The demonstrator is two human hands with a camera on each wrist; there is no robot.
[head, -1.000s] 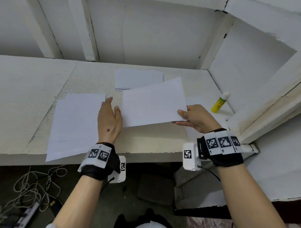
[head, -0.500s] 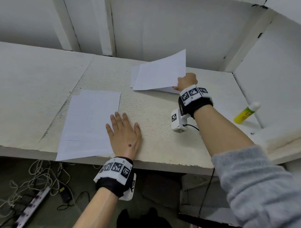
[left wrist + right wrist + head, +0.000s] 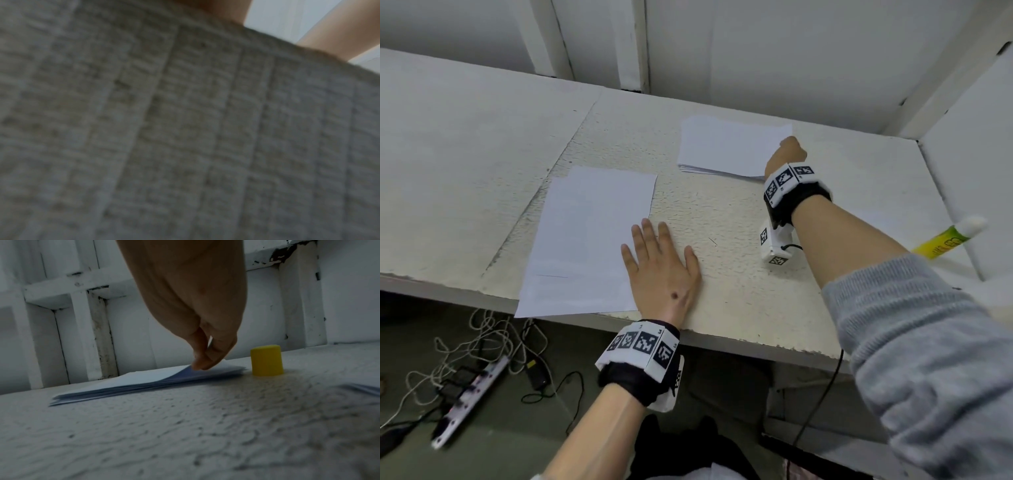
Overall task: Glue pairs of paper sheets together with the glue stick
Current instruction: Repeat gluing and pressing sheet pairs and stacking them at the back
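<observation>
Right hand (image 3: 191,305) pinching top sheet (image 3: 144,378) of stack (image 3: 729,147); left hand (image 3: 661,270) flat.

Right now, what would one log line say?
right hand pinches top sheet of paper stack | left hand flat on table | glue stick idle

No readable words anywhere. Glue stick (image 3: 941,242) has green lettering on its yellow body, too blurred to read. Left wristband (image 3: 642,344) has black-and-white square marker codes, with small digits above them; one looks like "3", the rest too small. Right wristband (image 3: 787,180) and the white camera block (image 3: 774,245) under it carry the same kind of codes, no text.
</observation>
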